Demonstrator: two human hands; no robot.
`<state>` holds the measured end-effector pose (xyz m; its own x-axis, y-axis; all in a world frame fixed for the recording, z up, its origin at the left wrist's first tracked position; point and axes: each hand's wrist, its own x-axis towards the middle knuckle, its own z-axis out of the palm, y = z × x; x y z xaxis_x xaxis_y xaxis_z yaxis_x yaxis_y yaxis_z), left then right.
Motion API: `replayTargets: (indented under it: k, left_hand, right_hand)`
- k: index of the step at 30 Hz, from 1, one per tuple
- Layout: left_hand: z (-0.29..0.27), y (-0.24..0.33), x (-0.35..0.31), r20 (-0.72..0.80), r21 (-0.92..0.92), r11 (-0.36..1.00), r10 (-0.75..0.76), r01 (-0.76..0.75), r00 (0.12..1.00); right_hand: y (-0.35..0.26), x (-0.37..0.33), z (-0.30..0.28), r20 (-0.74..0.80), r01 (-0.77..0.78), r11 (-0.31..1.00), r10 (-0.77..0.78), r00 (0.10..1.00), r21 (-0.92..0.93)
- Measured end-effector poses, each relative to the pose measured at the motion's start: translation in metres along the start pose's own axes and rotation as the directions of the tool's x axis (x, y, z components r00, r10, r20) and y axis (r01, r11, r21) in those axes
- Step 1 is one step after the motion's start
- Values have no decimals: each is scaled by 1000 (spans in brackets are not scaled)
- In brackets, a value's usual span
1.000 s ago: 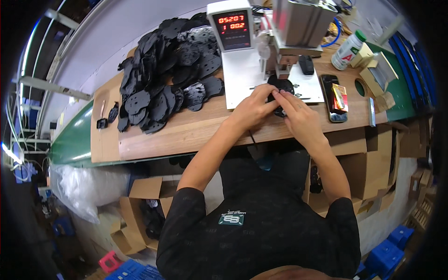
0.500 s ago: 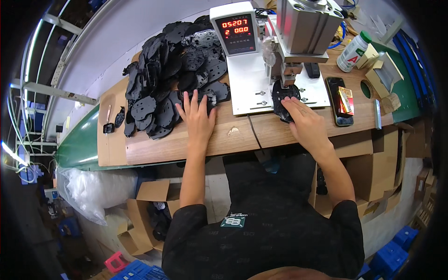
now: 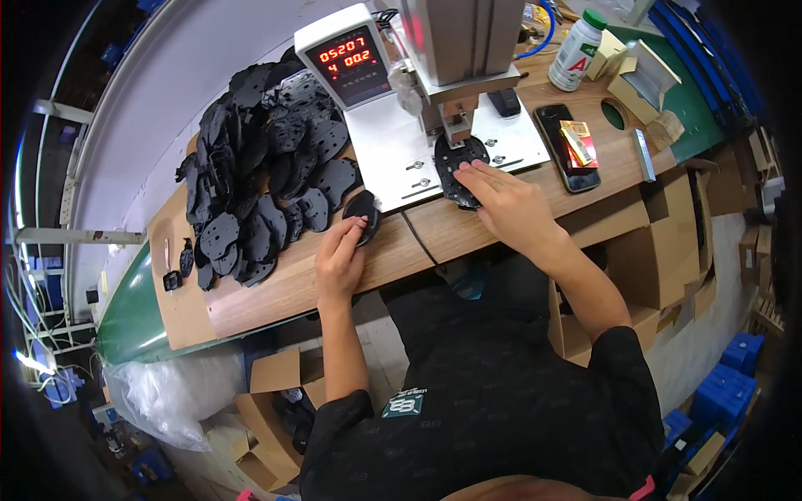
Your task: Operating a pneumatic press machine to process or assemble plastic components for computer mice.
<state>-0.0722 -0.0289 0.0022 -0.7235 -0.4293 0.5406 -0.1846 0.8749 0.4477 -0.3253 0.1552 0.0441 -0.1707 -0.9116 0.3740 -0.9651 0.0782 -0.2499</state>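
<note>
My left hand [image 3: 340,255] is closed on a black plastic plate [image 3: 362,216], pinched by its near edge at the left front corner of the white base plate. My right hand [image 3: 516,204] rests its fingers along the top of a second black plastic plate [image 3: 454,184] and grips its near edge; the thumb is mostly hidden. That plate lies under the metal head [image 3: 459,125] of a bench press [image 3: 455,42], on the press's white base plate [image 3: 384,154]. A large heap of similar black plates [image 3: 259,167] lies left of the press.
A display box [image 3: 344,58] with red digits stands beside the press. To the right are a phone [image 3: 551,125] with a small red packet [image 3: 579,142], a white bottle [image 3: 576,54] and an opened small carton [image 3: 643,79]. Cardboard boxes [image 3: 660,242] stand below the table.
My left hand has left the heap and moved nearer, now holding a plate. My right hand stays on the plate under the press. The view has shifted, and the digits on the display have changed.
</note>
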Motion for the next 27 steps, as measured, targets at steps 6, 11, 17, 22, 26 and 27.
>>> replayTargets:
  k: [6,11,17,22,26,27]
  left_hand:
    - [5,-2,-12,-87,-2,994,-105,105,991]
    - [6,1,-14,-95,-9,995,-97,97,991]
    - [7,9,-10,-102,-25,988,-156,155,982]
    - [3,5,-10,-149,-34,997,-71,67,986]
    - [12,30,28,-130,-22,973,226,-231,965]
    - [14,36,42,-73,-46,946,318,-321,945]
  right_hand:
    - [1,0,-1,1,10,1000,-10,1000,-1]
    - [-1,1,-4,4,2,1000,-2,1000,11]
    - [0,1,-3,-11,8,1000,-8,1000,20]
    - [-2,2,0,-32,15,1000,-15,999,7]
    - [7,8,-18,14,-74,989,73,997,131]
    - [9,9,-30,14,-78,988,77,997,131]
